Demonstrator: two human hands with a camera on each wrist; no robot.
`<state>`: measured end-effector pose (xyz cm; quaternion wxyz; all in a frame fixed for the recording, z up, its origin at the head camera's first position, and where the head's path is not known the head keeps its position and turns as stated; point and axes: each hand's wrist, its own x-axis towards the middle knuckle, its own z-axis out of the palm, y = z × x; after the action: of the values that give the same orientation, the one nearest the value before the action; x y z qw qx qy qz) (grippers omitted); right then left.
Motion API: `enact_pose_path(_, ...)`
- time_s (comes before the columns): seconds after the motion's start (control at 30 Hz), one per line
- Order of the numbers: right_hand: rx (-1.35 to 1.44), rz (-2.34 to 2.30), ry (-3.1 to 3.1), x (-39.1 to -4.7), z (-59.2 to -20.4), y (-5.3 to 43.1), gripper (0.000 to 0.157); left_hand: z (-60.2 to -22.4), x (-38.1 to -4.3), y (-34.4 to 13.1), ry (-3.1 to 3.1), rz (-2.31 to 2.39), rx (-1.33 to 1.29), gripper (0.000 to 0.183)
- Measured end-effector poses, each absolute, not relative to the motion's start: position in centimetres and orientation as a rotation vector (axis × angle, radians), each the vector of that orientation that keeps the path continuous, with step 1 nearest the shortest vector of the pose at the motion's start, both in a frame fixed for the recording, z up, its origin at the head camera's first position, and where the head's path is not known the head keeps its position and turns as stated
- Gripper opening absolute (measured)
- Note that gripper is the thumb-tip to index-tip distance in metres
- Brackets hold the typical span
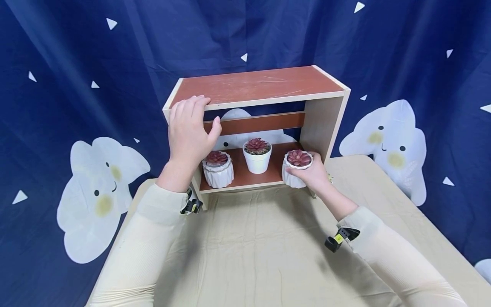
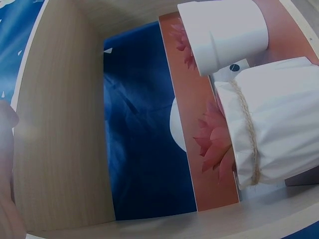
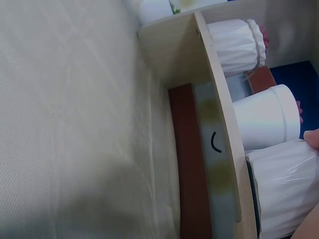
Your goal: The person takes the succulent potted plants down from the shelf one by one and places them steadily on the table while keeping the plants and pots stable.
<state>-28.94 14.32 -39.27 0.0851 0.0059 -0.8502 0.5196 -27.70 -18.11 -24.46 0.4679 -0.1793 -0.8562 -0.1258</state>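
Note:
A small wooden shelf unit (image 1: 264,87) with reddish-brown boards holds three potted succulents in a row. My left hand (image 1: 189,130) rests on its top left front corner, fingers lying over the edge and thumb spread out. At the right end, my right hand (image 1: 314,172) grips a white ribbed succulent pot (image 1: 293,179), thumb in front and the other fingers mostly hidden behind it. In the middle stands a smooth white succulent pot (image 1: 257,163). A ribbed succulent pot (image 1: 218,175) sits at the left end; twine circles it in the left wrist view.
The shelf stands on a table (image 1: 253,247) under a beige cloth. A crossbar (image 1: 257,124) spans its open back. Behind hangs a dark blue curtain (image 1: 215,38) printed with white clouds and triangles.

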Motion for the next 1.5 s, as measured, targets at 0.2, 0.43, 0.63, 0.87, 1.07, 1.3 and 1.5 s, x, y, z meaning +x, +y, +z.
enact_pose_path(0.2,0.028,1.555,-2.529,-28.7,-39.3,14.4,0.097,-24.5,-27.7,-18.1,-2.104,-0.311,-0.435,0.051)
enact_pose_path(0.43,0.048,1.589,-2.494,-28.5,-39.2,14.5,0.095,-24.6,-27.7,-18.1,-2.113,-0.310,-0.427,0.051)
enact_pose_path(0.63,0.070,1.575,-2.487,-28.1,-38.4,14.5,0.093,-24.6,-27.7,-18.2,-2.107,-0.311,-0.429,0.051)
enact_pose_path(0.87,0.064,1.594,-2.501,-27.6,-37.7,14.7,0.096,-24.6,-27.8,-18.2,-2.096,-0.313,-0.434,0.051)
enact_pose_path(1.07,0.085,1.594,-2.519,-27.2,-37.5,15.2,0.096,-24.6,-27.8,-18.2,-2.093,-0.312,-0.438,0.051)
enact_pose_path(1.3,0.090,1.579,-2.541,-26.8,-37.3,15.8,0.096,-24.5,-27.7,-18.1,-2.114,-0.308,-0.428,0.052)
enact_pose_path(1.5,0.080,1.549,-2.564,-26.5,-37.1,16.4,0.097,-24.5,-27.7,-18.0,-2.108,-0.308,-0.430,0.052)
